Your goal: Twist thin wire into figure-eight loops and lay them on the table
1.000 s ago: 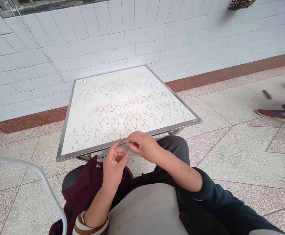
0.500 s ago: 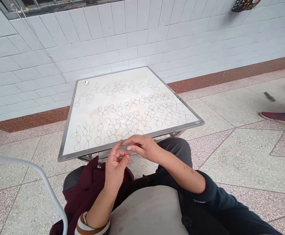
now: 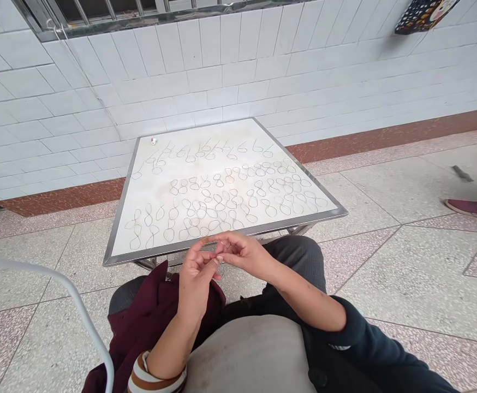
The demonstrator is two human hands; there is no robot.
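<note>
My left hand (image 3: 197, 273) and my right hand (image 3: 242, 254) meet in front of the table's near edge, over my lap. Both are closed in pinches around a thin wire loop (image 3: 221, 269), of which only small parts show between the fingers. On the white table (image 3: 152, 188) lie several thin wire pieces: figure-eight loops (image 3: 135, 240) in rows on the near half, and single loops with straight tails (image 3: 258, 147) toward the far edge.
A small red and white item (image 3: 154, 141) sits at the table's far left corner. A grey curved tube (image 3: 75, 295) stands at the left. Beyond the table is a tiled wall (image 3: 206, 82). A person's red shoe (image 3: 471, 209) is at the right.
My right hand has come down and closed against my left fingertips; before, its fingers were apart. The whole view has shifted slightly.
</note>
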